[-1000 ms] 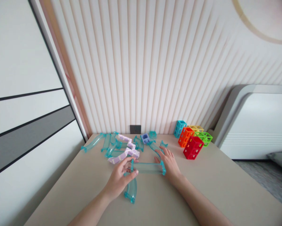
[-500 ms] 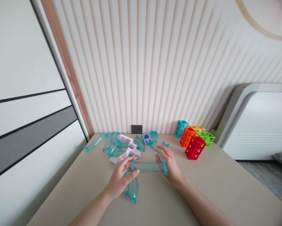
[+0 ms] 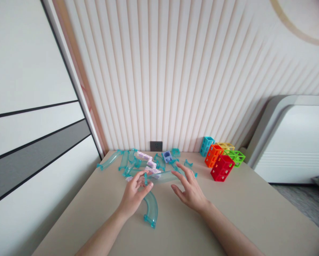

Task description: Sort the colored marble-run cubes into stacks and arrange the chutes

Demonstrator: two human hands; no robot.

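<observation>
My left hand (image 3: 135,192) pinches the left end of a straight, see-through teal track piece (image 3: 161,177) between thumb and fingers. From there the piece runs right, its far end partly covered by my right hand (image 3: 190,188). The right hand's fingers are spread, with the thumb apart; whether a fingertip touches the track I cannot tell. A curved teal track piece (image 3: 152,209) lies on the table just below the left hand, its upper end hidden by that hand.
Behind the hands lie several teal track pieces (image 3: 110,160), a lilac folding snake-like toy (image 3: 152,164) and a blue-violet cube with a round hole (image 3: 167,156). Lattice blocks stand at the right, a red block (image 3: 222,168) nearest. A ribbed wall (image 3: 154,71) bounds the table's back.
The straight track piece has shifted left and away from me, now slanting, in my left hand. My right hand's fingers have spread and its thumb now shows.
</observation>
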